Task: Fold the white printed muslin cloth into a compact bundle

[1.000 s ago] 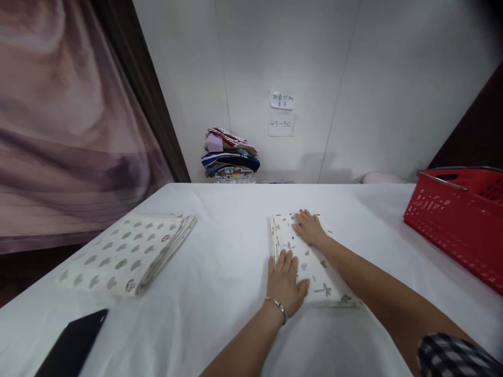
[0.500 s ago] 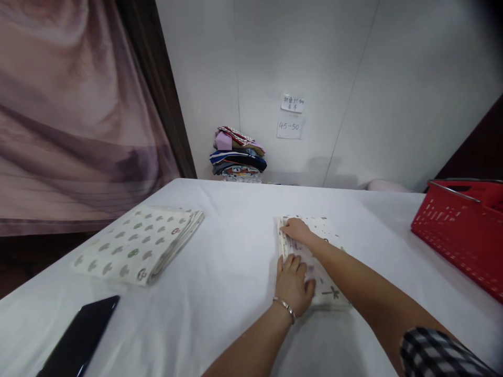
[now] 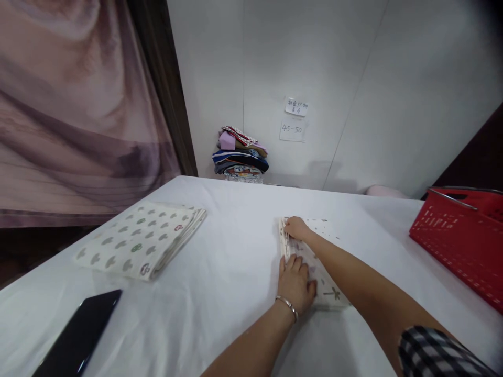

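Observation:
A folded cream cloth point(image 3: 320, 285) with a small print, including a palm tree, lies on the white-covered table. At its far left corner, my right hand point(image 3: 296, 229) has its fingers closed on the layered edge. Nearer to me, my left hand point(image 3: 295, 287) rests on the same left edge, fingers apart and lying over the layers; a silver bracelet circles the wrist. My right forearm crosses above the cloth and hides part of its right side. Away to the left lies another folded cream cloth point(image 3: 137, 238), printed with grey, green and red shapes.
A black phone-like slab point(image 3: 80, 335) lies at the lower left of the table point(image 3: 231, 251). On the right stands a red plastic basket point(image 3: 459, 241) with a metal handle. Several folded fabrics form a stack point(image 3: 240, 157) by the wall, left of two paper notes point(image 3: 294, 118).
The camera view has tilted and shifted slightly. Both hands stay at the cloth's left edge, nearly unmoved; the right fingers sit a little further in on the layers.

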`<state>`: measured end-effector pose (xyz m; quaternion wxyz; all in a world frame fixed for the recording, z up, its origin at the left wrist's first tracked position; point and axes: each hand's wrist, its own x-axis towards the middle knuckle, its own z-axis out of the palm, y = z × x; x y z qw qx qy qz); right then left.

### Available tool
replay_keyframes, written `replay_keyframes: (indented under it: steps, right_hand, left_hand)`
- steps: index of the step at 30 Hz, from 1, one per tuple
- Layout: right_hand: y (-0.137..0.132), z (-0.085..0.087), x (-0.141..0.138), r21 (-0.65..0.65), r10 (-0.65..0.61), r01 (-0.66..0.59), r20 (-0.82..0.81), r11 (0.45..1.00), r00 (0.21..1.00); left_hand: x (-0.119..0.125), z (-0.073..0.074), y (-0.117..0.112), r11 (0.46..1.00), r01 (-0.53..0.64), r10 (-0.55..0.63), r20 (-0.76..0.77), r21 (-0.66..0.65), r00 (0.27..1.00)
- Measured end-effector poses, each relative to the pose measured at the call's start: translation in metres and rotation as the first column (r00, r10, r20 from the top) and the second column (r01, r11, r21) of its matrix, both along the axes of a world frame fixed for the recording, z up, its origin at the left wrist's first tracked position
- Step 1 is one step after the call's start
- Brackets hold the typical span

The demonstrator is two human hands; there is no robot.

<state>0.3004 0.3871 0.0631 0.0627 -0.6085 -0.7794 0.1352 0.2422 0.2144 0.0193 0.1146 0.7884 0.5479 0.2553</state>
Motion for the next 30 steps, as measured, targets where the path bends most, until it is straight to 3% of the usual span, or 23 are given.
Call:
replay_keyframes:
  steps: [9,14,17,23,27,30]
  right_hand:
    - [-0.008,-0.018,0.008,-0.068,-0.021,0.004,-0.258,0.998,0.966]
    - [-0.015,-0.032,0.015,0.005,-0.009,0.014,-0.534,1.0,0.845]
    - [-0.015,-0.043,0.017,0.038,0.027,-0.006,-0.59,0.999,0.807]
    - [-0.018,-0.043,0.02,0.147,0.12,-0.052,-0.508,0.988,0.853]
    - [-0.02,-0.034,0.023,0.321,0.236,-0.132,-0.309,0.938,0.921]
    - [-0.016,-0.036,0.023,0.32,0.288,-0.23,-0.148,0.919,0.946]
  left_hand:
    - [0.0,-0.001,0.0,1.0,0.002,-0.001,0.016,-0.008,1.0]
    - [0.0,-0.003,0.001,1.0,-0.003,0.003,0.034,-0.005,0.999]
    - [0.0,-0.002,0.001,1.0,-0.007,0.007,0.046,0.0,0.999]
    - [-0.001,0.001,-0.001,0.999,-0.035,0.035,0.047,-0.014,0.998]
    - [0.0,-0.002,-0.001,0.995,-0.076,0.078,0.022,-0.059,0.997]
    - [0.001,-0.004,0.0,0.992,-0.085,0.085,-0.003,-0.091,0.996]
